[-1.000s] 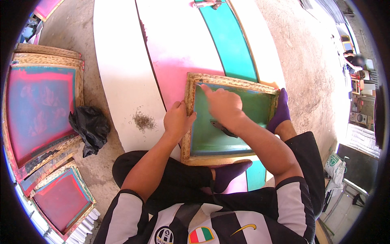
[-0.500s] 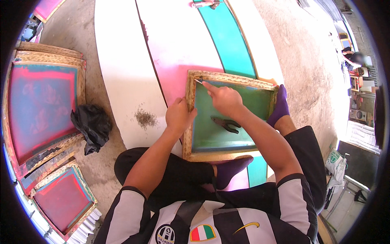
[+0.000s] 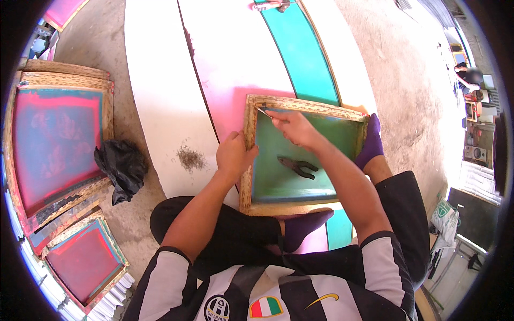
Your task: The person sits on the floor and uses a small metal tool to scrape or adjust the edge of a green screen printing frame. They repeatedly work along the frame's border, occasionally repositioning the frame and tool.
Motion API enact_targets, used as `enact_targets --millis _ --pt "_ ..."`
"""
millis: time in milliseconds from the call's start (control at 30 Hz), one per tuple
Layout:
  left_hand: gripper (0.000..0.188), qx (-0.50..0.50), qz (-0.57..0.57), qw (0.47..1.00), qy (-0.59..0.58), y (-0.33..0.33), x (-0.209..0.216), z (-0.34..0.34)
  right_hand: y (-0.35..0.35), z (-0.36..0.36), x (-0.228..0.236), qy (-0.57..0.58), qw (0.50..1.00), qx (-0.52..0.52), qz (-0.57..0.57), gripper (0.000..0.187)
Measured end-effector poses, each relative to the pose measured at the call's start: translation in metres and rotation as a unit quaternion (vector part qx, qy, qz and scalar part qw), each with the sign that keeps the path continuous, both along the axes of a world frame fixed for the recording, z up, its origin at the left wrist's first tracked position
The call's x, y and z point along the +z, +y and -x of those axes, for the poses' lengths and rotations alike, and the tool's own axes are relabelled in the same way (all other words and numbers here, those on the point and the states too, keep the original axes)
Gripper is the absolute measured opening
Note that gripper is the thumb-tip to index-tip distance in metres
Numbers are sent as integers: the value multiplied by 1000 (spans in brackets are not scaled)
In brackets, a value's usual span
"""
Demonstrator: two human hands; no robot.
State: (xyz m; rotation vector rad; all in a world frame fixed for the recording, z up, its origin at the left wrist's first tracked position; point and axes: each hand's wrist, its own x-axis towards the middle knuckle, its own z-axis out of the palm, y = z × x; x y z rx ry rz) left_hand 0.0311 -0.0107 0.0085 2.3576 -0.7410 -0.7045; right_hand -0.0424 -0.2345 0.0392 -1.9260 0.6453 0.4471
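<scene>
A wooden screen-printing frame (image 3: 248,184) with green mesh (image 3: 326,142) lies tilted before me, between my legs. My left hand (image 3: 234,156) is closed round its left side rail. In my right hand (image 3: 296,130) is a thin metal-tipped tool (image 3: 261,111), its handle hidden by the fingers. The tip meets the inner edge of the frame's far left corner; whether it digs into the wood, I cannot tell. Pliers (image 3: 299,167) with dark handles rest on the mesh, close to my right forearm.
A heap of small thin bits (image 3: 191,159) lies on the white board (image 3: 155,96) at left. Another frame (image 3: 107,115) and a black plastic bag (image 3: 122,168) are farther left, above a smaller red-meshed frame (image 3: 85,262). A light-handled tool (image 3: 267,6) lies at the far end.
My right hand has shifted slightly left and down, and its wrist has turned a little with the tool. The frame sits slightly lower in view; my left hand keeps its hold.
</scene>
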Motion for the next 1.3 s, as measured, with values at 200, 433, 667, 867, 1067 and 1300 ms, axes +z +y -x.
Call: enact_targets --millis 200,433,667,867,1067,1300 --pt "48 2 4 1000 16 -3 6 -4 -9 -10 23 157 947 -143 -242 41" --pt "52 7 -9 1000 5 0 3 -2 19 16 11 -61 939 111 318 40" --pt "54 5 -26 999 21 -4 12 -3 17 14 23 -55 921 135 360 40" --pt "52 -3 -10 1000 0 -2 7 -2 17 10 28 -43 904 176 388 42" --pt "42 -3 29 999 -26 -1 -5 2 22 2 39 0 841 271 468 48" --pt "41 -7 37 999 -17 0 -3 0 -4 8 -4 -82 980 122 136 54"
